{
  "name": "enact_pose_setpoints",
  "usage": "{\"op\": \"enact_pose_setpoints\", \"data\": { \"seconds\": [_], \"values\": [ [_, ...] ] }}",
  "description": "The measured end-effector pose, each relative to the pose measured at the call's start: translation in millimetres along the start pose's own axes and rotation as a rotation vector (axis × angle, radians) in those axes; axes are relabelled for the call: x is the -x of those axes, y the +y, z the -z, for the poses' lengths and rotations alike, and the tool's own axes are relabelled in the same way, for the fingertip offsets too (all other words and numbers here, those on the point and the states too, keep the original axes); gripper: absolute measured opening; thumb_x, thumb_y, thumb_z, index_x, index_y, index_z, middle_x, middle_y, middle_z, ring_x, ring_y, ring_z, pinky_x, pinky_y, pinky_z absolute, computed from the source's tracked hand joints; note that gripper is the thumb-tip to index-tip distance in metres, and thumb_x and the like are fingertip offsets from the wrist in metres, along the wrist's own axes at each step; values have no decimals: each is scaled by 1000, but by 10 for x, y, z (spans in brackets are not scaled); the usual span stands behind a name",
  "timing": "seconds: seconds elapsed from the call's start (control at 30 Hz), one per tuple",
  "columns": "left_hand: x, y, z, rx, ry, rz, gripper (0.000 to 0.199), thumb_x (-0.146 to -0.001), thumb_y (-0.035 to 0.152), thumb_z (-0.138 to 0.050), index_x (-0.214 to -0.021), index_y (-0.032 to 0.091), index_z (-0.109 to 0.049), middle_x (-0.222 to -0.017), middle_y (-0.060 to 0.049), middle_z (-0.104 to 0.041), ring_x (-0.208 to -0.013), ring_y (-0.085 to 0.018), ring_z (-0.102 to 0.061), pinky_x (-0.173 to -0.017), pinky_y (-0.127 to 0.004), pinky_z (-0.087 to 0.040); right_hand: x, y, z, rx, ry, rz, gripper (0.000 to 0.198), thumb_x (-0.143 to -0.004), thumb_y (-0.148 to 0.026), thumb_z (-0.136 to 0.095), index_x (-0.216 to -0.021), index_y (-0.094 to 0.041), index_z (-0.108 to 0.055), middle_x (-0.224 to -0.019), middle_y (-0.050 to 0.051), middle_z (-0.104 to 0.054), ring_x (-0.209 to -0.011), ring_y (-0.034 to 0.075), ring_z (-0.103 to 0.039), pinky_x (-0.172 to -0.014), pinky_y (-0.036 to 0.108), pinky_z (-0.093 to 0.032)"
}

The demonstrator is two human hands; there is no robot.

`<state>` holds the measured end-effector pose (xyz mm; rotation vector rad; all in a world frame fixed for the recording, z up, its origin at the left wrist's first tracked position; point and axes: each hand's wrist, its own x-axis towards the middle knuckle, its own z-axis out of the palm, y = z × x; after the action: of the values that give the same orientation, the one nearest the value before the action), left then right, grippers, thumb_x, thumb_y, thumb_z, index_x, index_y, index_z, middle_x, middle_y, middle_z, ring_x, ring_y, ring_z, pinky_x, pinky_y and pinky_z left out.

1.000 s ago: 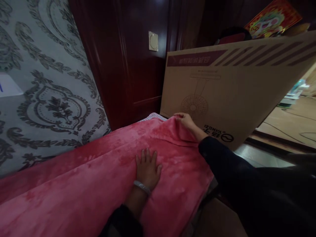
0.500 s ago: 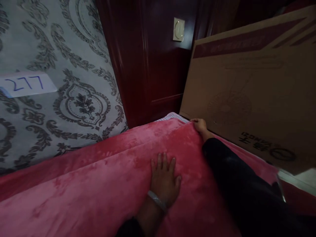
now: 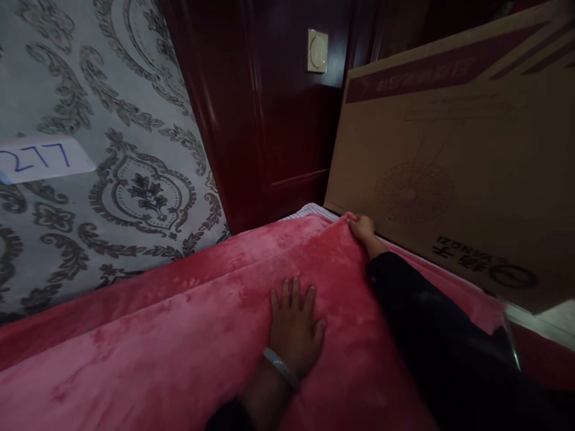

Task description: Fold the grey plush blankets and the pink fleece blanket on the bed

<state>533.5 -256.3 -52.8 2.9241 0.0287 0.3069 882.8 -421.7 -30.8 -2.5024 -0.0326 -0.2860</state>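
Observation:
A plush pink-red blanket [image 3: 188, 335] spreads across the lower part of the view, with a long fold line running along its far side. My left hand [image 3: 295, 329] lies flat on it, fingers spread, a pale bangle [image 3: 281, 368] around the wrist. Farther off, at the blanket's far corner, my right hand [image 3: 362, 229] pinches the edge, and a small bit of cloth stands up at the fingers. A striped cloth [image 3: 309, 209] shows from under the blanket just behind that corner.
A large cardboard box [image 3: 449, 149] leans along the right side, close to my right arm. Behind the corner stands a dark red wood panel [image 3: 287, 120] with a square switch plate [image 3: 317, 51]. Patterned wallpaper [image 3: 148, 185] bearing a paper label [image 3: 45, 158] marked 277 borders the left.
My right hand has raised the pinched blanket corner slightly. My left hand stays flat on the blanket. The whole view has shifted a little.

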Motion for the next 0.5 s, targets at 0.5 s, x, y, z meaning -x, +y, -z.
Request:
{"op": "enact_pose_setpoints", "data": {
  "seconds": [0.5],
  "values": [
    [-15, -17, -47, -37, 1, 37, 65, -94, 43, -50, -157, 28, -41, -169, -10, -28, -155, -41, -20, -120, -74, -17, -63, 3, -227, 63, -39, 82, 38, -97, -33, -56, -121, -9, -71, -111, 22, -73, -103, 29, -68, -82, 32, -49]
  ]
}}
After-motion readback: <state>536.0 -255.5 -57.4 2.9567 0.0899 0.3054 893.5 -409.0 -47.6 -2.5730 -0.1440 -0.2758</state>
